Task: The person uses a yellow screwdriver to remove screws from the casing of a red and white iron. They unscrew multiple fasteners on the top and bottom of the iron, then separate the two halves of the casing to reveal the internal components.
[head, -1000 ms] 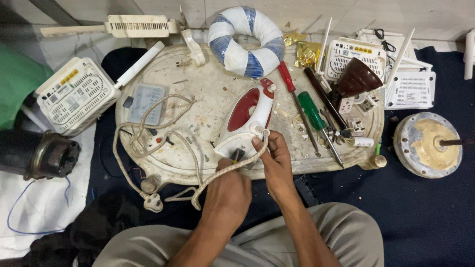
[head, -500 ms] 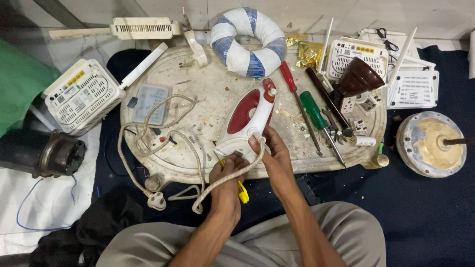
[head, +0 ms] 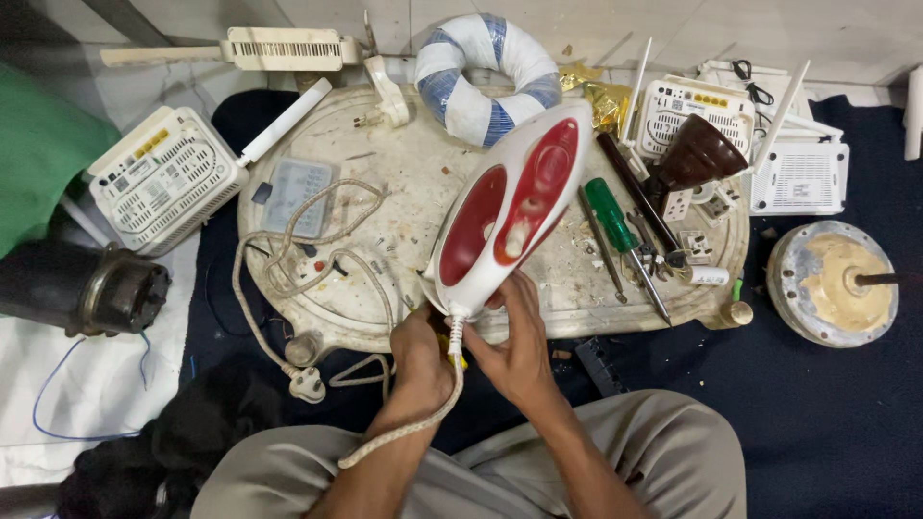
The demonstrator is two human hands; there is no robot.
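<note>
1. A red and white clothes iron (head: pixel 510 216) is raised above the middle of a round, stained work board (head: pixel 404 192), its nose pointing to the far right and its heel towards the person
2. The left hand (head: pixel 423 360) is clenched around the heel end of the iron, where the braided cord (head: pixel 317 279) enters; a small yellow tool (head: pixel 450 344) shows between the fingers, though how it is held cannot be made out
3. The right hand (head: pixel 519 346) grasps the same near end from the right, fingers curled onto the white shell
4. The cord runs from the heel down across the left wrist, and another length of it loops over the left part of the board to a white plug (head: pixel 308 384) lying just off the near left edge
5. Right of the iron, a green-handled screwdriver (head: pixel 620 226) lies on the board, with a brown lamp holder (head: pixel 697 159) further right
6. A blue and white wrapped ring (head: pixel 486 77) sits at the far edge; a white router (head: pixel 163 178) lies to the left, off the board
</note>
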